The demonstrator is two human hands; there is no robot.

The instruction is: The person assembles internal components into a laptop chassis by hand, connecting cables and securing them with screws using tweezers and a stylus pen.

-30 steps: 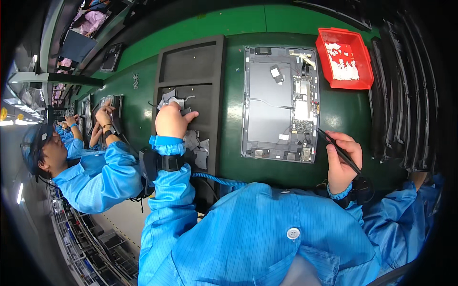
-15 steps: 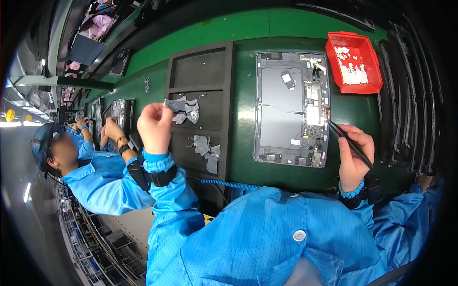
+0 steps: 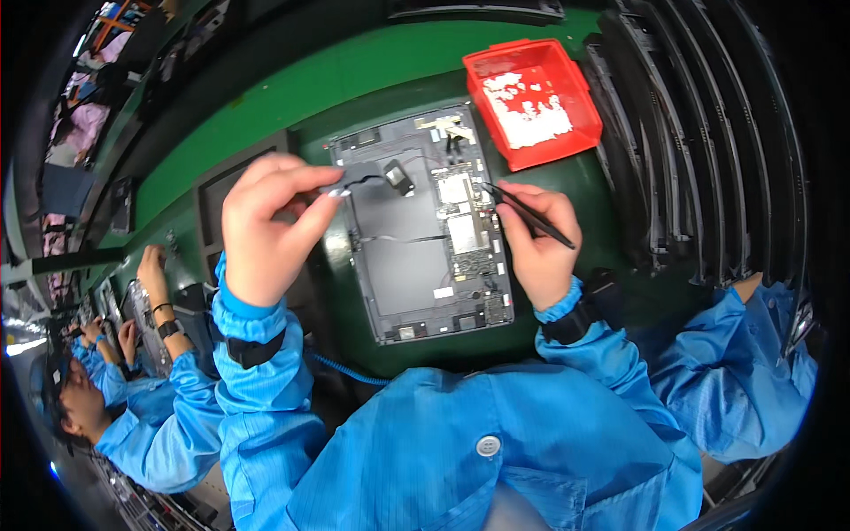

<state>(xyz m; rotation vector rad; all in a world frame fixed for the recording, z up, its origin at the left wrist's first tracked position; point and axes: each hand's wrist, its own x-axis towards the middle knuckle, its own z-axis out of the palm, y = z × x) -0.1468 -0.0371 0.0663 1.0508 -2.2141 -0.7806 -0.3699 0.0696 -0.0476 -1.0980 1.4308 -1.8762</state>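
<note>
An opened flat tablet-like device (image 3: 398, 274) lies before me, its circuit board (image 3: 474, 261) and thin cables exposed. My left hand (image 3: 274, 221) pinches a small dark, flexible-looking piece (image 3: 361, 172) between thumb and fingers above the device's upper left part; its exact kind is unclear. Close to that piece, a small black module with a pale face (image 3: 398, 179) rests on the device. My right hand (image 3: 542, 252) grips black tweezers (image 3: 538, 217), their tips at the right edge of the circuit board.
Beyond the device stands a red bin (image 3: 580, 133) holding small white pieces. Long black panels (image 3: 655, 150) are lined up on the right. A dark foam tray (image 3: 212, 199) is partly behind my left hand. A co-worker (image 3: 168, 398) works at the left, and another blue sleeve (image 3: 735, 372) shows at right.
My left hand has moved from over the foam tray to above the device, carrying the dark piece. The view has shifted right. My right hand still holds the tweezers by the board.
</note>
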